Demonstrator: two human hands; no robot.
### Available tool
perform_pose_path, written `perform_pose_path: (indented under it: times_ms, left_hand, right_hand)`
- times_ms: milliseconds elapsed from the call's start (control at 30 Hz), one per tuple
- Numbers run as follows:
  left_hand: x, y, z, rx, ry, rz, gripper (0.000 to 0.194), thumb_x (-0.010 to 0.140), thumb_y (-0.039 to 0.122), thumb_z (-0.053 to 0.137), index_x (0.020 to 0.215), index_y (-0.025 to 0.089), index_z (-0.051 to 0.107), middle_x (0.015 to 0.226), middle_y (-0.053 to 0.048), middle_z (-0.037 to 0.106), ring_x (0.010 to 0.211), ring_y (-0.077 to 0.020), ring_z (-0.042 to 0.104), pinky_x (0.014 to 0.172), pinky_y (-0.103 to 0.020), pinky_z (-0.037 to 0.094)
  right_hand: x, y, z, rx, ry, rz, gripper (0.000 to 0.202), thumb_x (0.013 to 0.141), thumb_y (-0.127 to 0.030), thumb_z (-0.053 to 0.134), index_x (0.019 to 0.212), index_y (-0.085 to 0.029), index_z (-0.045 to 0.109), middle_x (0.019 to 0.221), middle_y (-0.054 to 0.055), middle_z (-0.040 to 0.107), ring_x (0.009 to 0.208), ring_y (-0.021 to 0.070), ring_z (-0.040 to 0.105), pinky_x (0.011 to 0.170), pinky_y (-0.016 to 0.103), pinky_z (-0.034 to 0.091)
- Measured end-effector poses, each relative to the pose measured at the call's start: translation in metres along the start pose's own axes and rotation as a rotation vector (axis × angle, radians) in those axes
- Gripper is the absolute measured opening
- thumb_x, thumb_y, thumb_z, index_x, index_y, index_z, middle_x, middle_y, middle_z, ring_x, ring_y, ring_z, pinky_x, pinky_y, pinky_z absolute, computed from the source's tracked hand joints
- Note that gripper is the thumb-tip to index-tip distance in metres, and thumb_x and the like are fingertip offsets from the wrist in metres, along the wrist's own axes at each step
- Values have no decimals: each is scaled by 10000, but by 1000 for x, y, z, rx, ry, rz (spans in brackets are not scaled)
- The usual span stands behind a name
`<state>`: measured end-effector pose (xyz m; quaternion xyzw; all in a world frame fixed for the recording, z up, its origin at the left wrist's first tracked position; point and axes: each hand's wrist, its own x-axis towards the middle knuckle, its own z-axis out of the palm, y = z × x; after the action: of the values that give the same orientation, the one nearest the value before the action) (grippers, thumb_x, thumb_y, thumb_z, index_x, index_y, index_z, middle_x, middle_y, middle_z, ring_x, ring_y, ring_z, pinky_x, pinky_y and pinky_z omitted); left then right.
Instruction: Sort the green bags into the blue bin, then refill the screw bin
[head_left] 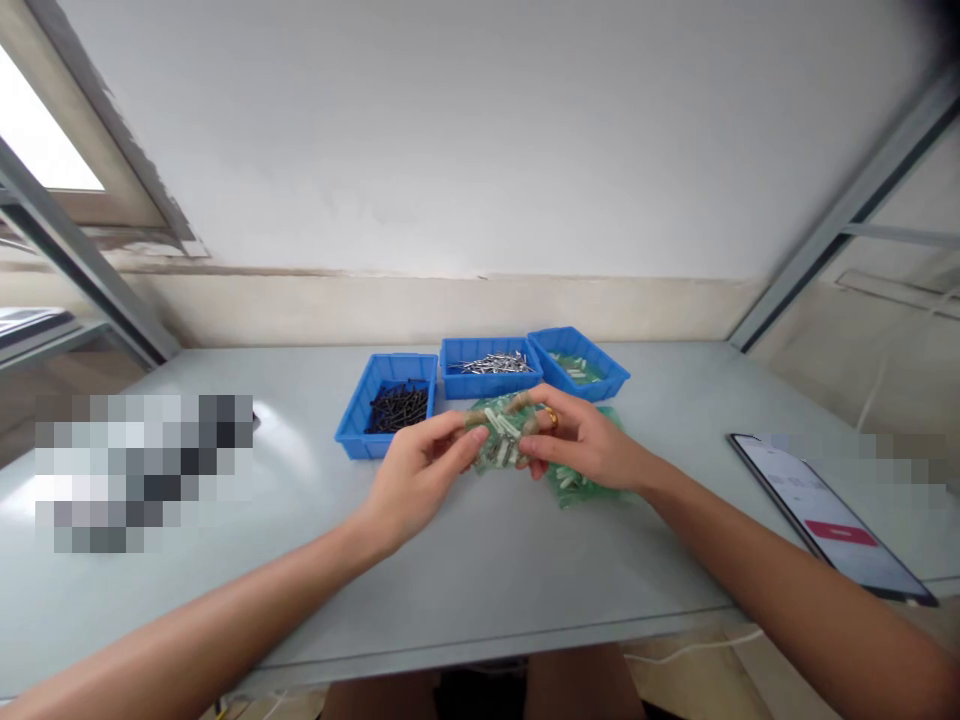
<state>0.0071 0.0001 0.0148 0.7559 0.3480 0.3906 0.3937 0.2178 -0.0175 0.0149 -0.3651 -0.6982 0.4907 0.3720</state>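
Between my two hands, above the table, is a small clear greenish plastic bag (501, 432) with white plugs and some metal pieces in it. My left hand (424, 462) pinches its left side between thumb and fingers. On the other side, my right hand (581, 437), with a ring on one finger, grips the bag too. Beneath and beside the right hand lies a green plastic bag (574, 485) holding more pale pieces, partly covered by that hand. Behind the hands stand a blue bin of black screws (397, 408) and a blue bin of silver screws (491, 365).
A third blue bin (581, 362) with pale pieces in green plastic sits at the back right. To the right, a tablet (829, 515) with a lit screen lies on the grey table (480, 590). A blurred-out patch covers something at the left. Metal posts rise at both sides.
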Motion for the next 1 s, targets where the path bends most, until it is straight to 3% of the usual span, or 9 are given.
perform_pose_path:
  times_ms: [267,467,633,800,1000]
  left_hand:
    - [1,0,-1,138,17,8,321,880,333,498,617,157,550,559,27,485,562,-109,435,528,-220,335]
    - [0,1,0,206,54,53,378,879,339,485,544,162,484,529,28,448,539,-105,405,515,-226,316]
    - [1,1,0,184,60,55,374,876,333,491,544,162,494,532,28,459,542,-105,420,515,-225,326]
    - [1,4,1,130,46,20,270,844,300,539,618,167,598,568,16,528,575,-117,471,537,-218,378]
    - [1,5,1,25,71,-35,184,818,268,574,700,167,673,559,12,564,530,-112,488,501,-204,411]
  right_hand:
    - [3,1,2,-240,139,-41,221,836,-355,611,990,-203,564,601,-46,557,578,118,585,569,246,484]
    - [3,-1,2,-372,168,-68,187,837,-351,591,742,-192,573,624,-15,617,556,109,576,519,226,449]
    - [4,-2,1,-419,165,-81,169,841,-348,585,774,-193,597,641,-20,606,560,102,545,529,225,432]
    - [4,-1,0,-382,128,-117,164,889,-323,517,900,-206,631,813,9,629,717,125,567,633,247,452]
    - [5,4,0,-295,129,-37,220,902,-379,494,1007,-223,609,807,11,607,724,137,570,634,260,479]
